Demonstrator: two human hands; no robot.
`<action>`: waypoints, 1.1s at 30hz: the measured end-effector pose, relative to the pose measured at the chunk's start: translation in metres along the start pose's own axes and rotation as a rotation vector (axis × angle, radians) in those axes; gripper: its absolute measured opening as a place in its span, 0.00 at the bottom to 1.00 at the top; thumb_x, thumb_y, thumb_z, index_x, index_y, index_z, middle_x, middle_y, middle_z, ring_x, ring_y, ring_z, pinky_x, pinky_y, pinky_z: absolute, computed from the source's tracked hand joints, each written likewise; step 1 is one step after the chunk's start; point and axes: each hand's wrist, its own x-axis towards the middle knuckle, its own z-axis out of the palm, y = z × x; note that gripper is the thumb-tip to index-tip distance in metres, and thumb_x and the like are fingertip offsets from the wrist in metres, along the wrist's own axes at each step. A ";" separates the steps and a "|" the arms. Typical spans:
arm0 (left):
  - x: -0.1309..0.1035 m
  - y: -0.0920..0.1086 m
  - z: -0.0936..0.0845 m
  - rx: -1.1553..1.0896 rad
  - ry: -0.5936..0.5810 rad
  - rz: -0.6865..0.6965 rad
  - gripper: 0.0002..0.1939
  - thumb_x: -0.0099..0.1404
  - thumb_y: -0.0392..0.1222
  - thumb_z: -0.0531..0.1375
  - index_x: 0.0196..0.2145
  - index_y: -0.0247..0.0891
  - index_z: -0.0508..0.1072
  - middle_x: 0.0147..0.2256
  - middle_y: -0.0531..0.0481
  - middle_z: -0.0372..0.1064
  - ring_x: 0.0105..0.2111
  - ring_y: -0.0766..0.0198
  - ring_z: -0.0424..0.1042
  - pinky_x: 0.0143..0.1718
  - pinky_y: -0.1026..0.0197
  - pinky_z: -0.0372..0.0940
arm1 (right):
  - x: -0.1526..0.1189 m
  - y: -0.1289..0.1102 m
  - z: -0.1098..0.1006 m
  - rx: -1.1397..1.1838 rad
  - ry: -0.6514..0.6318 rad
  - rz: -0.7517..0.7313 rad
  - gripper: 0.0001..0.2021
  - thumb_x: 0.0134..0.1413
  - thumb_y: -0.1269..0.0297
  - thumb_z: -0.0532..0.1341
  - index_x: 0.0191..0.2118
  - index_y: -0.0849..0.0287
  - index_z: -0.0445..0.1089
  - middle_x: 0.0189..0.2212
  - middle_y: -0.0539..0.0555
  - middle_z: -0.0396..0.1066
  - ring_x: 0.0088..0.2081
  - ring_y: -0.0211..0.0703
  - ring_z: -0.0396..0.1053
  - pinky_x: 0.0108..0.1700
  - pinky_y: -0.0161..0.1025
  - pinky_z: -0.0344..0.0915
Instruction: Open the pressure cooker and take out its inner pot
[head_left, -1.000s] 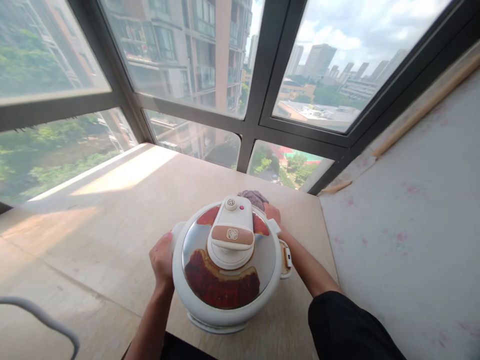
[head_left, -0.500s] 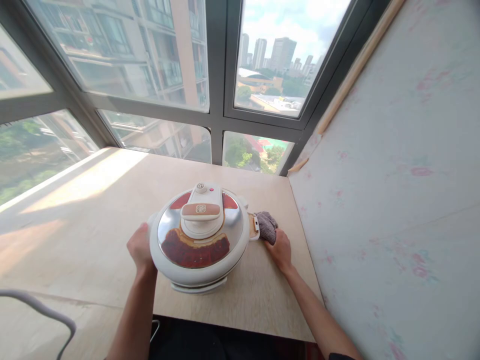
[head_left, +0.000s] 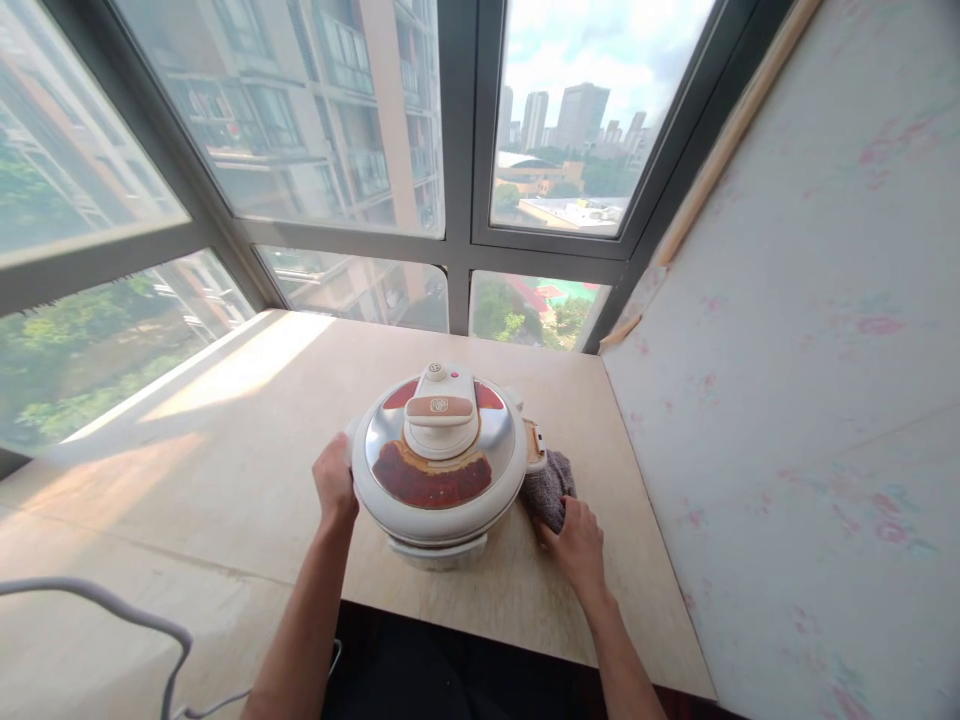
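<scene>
Window [head_left: 459,180]: grey frame, several panes, spans the top of the frame and bounds the desk [head_left: 247,420] at the back. Wall [head_left: 795,400]: faint pink flowers, fills the right side. Desk: pale board, middle and lower left; near edge slants down toward lower right. Widest room lies left, around the sun patches; a narrower strip on the right, along the wall.

Cooker [head_left: 442,455]: centre of frame, on the desk, upright, near the front edge. Body round; longest line runs left to right, side handle to clasp [head_left: 535,445]. Brown stains on the lid.

Cord [head_left: 112,603]: grey, curving at lower left, well apart from the cooker.

Left grip [head_left: 335,480]: closed on the cooker's left side, fingers partly hidden. Right grip [head_left: 576,545]: holding a bunched grey-purple cloth [head_left: 551,488], just below the clasp.

Lid bar [head_left: 439,409]: brown, lies crosswise. Valve knob [head_left: 435,372]: on the lid's window-facing end, pointing up.
</scene>
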 end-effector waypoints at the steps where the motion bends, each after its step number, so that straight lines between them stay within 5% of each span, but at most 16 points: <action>1: 0.000 0.000 0.001 -0.010 0.012 0.009 0.18 0.64 0.50 0.53 0.22 0.42 0.52 0.21 0.52 0.52 0.27 0.63 0.52 0.28 0.62 0.55 | -0.004 0.001 -0.003 0.024 -0.036 0.008 0.24 0.57 0.52 0.62 0.55 0.60 0.68 0.53 0.69 0.71 0.55 0.66 0.70 0.52 0.55 0.67; 4: 0.001 0.000 0.001 -0.018 0.013 0.006 0.18 0.62 0.52 0.54 0.21 0.42 0.53 0.21 0.52 0.54 0.27 0.63 0.53 0.27 0.62 0.54 | -0.007 0.004 -0.017 0.142 -0.101 0.018 0.28 0.55 0.48 0.62 0.56 0.62 0.69 0.55 0.70 0.70 0.57 0.67 0.69 0.55 0.59 0.66; 8: 0.003 -0.004 0.002 -0.092 0.029 -0.025 0.17 0.61 0.51 0.53 0.20 0.42 0.54 0.21 0.52 0.52 0.25 0.64 0.52 0.25 0.61 0.53 | 0.005 -0.010 -0.062 0.386 0.056 -0.065 0.30 0.55 0.43 0.61 0.53 0.63 0.70 0.53 0.69 0.72 0.57 0.64 0.69 0.61 0.60 0.63; 13: 0.004 -0.010 0.004 -0.244 0.029 -0.036 0.17 0.59 0.51 0.54 0.20 0.42 0.55 0.20 0.55 0.51 0.23 0.66 0.51 0.24 0.62 0.52 | 0.018 -0.076 -0.138 0.703 0.138 -0.330 0.20 0.64 0.50 0.62 0.54 0.57 0.70 0.53 0.61 0.73 0.54 0.52 0.71 0.59 0.53 0.68; 17: 0.003 -0.012 0.003 -0.274 0.000 -0.042 0.17 0.59 0.52 0.55 0.20 0.42 0.55 0.19 0.55 0.50 0.22 0.67 0.51 0.22 0.62 0.51 | 0.028 -0.141 -0.174 0.692 0.127 -0.654 0.17 0.66 0.56 0.62 0.56 0.54 0.69 0.55 0.60 0.71 0.56 0.51 0.70 0.59 0.51 0.68; 22: 0.012 -0.014 -0.004 -0.240 -0.086 -0.059 0.16 0.57 0.54 0.55 0.22 0.40 0.61 0.21 0.54 0.56 0.21 0.67 0.55 0.19 0.63 0.52 | 0.051 -0.206 -0.178 0.413 0.100 -0.953 0.22 0.67 0.55 0.61 0.62 0.58 0.65 0.62 0.63 0.65 0.65 0.54 0.61 0.66 0.54 0.61; 25: 0.023 -0.011 -0.010 -0.213 -0.142 -0.110 0.17 0.53 0.52 0.56 0.33 0.36 0.72 0.25 0.52 0.63 0.21 0.66 0.59 0.19 0.64 0.54 | 0.065 -0.232 -0.168 0.201 0.005 -1.008 0.20 0.67 0.54 0.62 0.58 0.60 0.68 0.59 0.64 0.68 0.62 0.55 0.64 0.63 0.55 0.62; 28: 0.033 -0.003 -0.012 -0.154 -0.155 -0.167 0.29 0.49 0.49 0.55 0.47 0.34 0.74 0.25 0.52 0.65 0.21 0.64 0.61 0.18 0.64 0.54 | 0.074 -0.244 -0.157 0.021 -0.033 -1.045 0.19 0.68 0.53 0.61 0.55 0.61 0.69 0.51 0.62 0.73 0.54 0.55 0.68 0.61 0.53 0.63; 33: 0.043 0.003 -0.004 -0.086 -0.216 -0.088 0.23 0.50 0.54 0.57 0.35 0.33 0.77 0.33 0.44 0.72 0.28 0.61 0.66 0.21 0.64 0.56 | 0.072 -0.245 -0.147 -0.136 0.107 -0.985 0.24 0.69 0.47 0.57 0.60 0.60 0.68 0.47 0.63 0.72 0.49 0.57 0.67 0.53 0.50 0.66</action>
